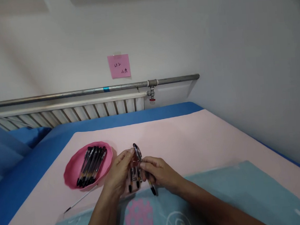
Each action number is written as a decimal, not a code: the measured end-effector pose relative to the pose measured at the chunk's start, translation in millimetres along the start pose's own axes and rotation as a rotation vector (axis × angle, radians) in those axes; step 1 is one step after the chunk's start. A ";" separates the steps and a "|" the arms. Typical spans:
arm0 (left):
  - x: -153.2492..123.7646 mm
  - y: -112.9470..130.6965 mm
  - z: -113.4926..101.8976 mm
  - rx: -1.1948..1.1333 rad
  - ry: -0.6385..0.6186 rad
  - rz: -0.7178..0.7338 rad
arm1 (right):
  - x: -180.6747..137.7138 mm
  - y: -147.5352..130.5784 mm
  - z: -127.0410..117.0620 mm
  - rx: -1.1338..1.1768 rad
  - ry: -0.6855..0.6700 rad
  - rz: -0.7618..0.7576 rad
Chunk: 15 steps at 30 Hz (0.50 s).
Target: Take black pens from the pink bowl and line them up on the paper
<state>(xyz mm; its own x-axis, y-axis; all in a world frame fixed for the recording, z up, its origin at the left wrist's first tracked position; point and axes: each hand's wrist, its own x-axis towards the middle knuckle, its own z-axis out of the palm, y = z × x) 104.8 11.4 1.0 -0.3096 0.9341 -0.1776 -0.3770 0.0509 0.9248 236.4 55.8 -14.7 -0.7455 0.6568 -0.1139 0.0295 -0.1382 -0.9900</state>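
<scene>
My left hand [120, 171] and my right hand [161, 171] meet over the front of the pink surface. Closed around a black-and-clear pen [152, 188], my right hand holds it at a slant, dark tip down. The fingers of my left hand are bent and press at the upper end of the pens, by a dark cap and clip [137, 152]. Two more pens [130, 184] show below and between the hands, tips toward me; whether they are held or lie on the surface, I cannot tell.
Left of my hands is a pink scalloped tray [69, 171] with a pile of black pens [92, 165]. A thin white stick with a dark tip [80, 200] lies in front of it. Light-blue patterned fabric [210, 194] covers the near side. Behind are a radiator [87, 110] and pipe.
</scene>
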 end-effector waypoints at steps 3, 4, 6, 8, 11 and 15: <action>-0.1 1.3 1.4 -0.108 -0.009 -0.019 | -4.0 -1.9 4.6 -0.074 -0.084 0.019; 1.0 2.9 -0.5 -0.129 0.016 -0.003 | -5.1 -2.4 5.5 -0.084 -0.104 0.029; 4.9 8.0 -9.0 -0.170 0.098 0.058 | -6.8 -2.9 6.0 -0.098 -0.151 0.061; 10.2 14.6 -21.8 -0.230 0.188 0.128 | -7.4 -2.4 5.7 -0.102 -0.180 0.096; 15.2 20.8 -36.5 -0.304 0.207 0.138 | -6.3 -0.9 4.6 -0.071 -0.152 0.114; 8.3 16.0 -27.8 -0.181 0.019 -0.065 | -4.4 -1.8 3.2 0.014 -0.087 0.138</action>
<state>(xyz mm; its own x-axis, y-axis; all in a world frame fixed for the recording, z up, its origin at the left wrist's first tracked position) 72.0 10.2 4.9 -0.2954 0.9239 -0.2433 -0.5471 0.0452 0.8359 237.6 50.8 -12.2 -0.7896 0.5645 -0.2406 0.1271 -0.2331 -0.9641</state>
